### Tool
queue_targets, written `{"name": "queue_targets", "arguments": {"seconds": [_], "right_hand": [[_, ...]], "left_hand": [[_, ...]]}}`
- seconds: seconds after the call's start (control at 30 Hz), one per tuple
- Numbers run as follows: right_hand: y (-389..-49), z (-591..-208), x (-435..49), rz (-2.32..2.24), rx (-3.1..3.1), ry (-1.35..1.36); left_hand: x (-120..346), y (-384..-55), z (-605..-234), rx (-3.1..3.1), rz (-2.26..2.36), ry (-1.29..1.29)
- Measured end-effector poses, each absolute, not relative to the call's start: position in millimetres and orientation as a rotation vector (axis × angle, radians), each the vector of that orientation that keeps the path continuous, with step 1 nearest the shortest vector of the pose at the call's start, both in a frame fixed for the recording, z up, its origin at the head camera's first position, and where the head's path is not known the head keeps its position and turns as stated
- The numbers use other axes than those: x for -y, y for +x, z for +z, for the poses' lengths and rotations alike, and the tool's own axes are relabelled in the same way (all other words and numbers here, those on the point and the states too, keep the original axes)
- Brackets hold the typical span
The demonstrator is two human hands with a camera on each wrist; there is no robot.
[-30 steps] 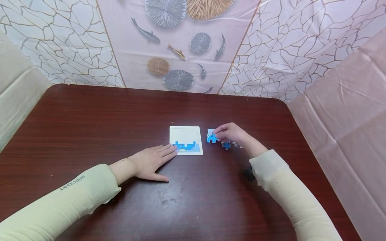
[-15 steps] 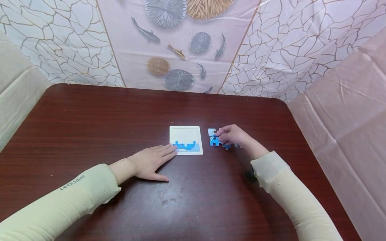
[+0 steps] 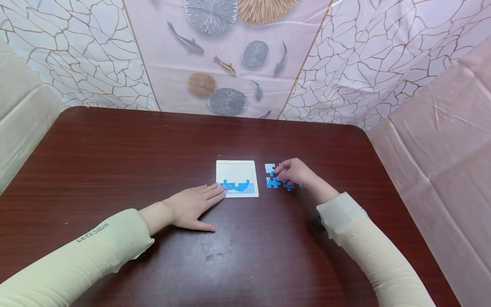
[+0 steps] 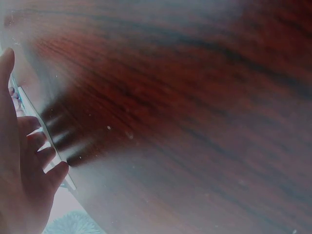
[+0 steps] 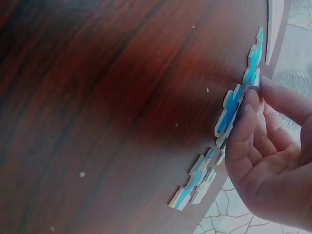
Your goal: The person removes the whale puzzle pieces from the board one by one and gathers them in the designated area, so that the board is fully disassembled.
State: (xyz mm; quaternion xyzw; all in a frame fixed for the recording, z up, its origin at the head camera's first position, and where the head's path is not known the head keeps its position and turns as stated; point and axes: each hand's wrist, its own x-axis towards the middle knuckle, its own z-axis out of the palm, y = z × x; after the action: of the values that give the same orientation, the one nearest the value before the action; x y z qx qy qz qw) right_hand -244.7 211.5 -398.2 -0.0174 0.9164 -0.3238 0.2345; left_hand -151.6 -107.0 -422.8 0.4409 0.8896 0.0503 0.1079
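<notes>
A white square puzzle tray [image 3: 235,170] lies on the table, with blue puzzle pieces [image 3: 241,186] fitted along its near side. My left hand [image 3: 192,207] lies flat, fingers straight and spread, their tips on the tray's near left corner. Right of the tray, my right hand [image 3: 297,174] pinches a blue puzzle piece between thumb and fingers, low over the table; the fingers mostly hide it. Just below its fingertips lies a blue and white puzzle piece [image 3: 273,182]. A pale blue puzzle piece [image 3: 270,168] lies beyond. In the right wrist view, the thumb and forefinger meet beside a blue puzzle piece [image 5: 228,112].
More loose puzzle pieces [image 3: 289,186] lie partly hidden under the right hand; the right wrist view shows several, including a light blue one [image 5: 187,185]. The dark red-brown table [image 3: 245,256] ends at a patterned cloth [image 3: 226,55] at the back.
The blue and white piece, held by my right hand a second ago, has moved down and right and now lies beneath its fingertips. The pale blue piece shows more. The left hand stays still.
</notes>
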Motion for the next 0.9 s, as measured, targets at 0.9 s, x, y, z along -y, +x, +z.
{"name": "queue_targets", "arguments": {"seconds": [0.9], "right_hand": [[-245,-397,-167,-1.065,-2.333,-0.155]], "left_hand": [[100,-160,-417,-2.652,0.104,1.311]]}}
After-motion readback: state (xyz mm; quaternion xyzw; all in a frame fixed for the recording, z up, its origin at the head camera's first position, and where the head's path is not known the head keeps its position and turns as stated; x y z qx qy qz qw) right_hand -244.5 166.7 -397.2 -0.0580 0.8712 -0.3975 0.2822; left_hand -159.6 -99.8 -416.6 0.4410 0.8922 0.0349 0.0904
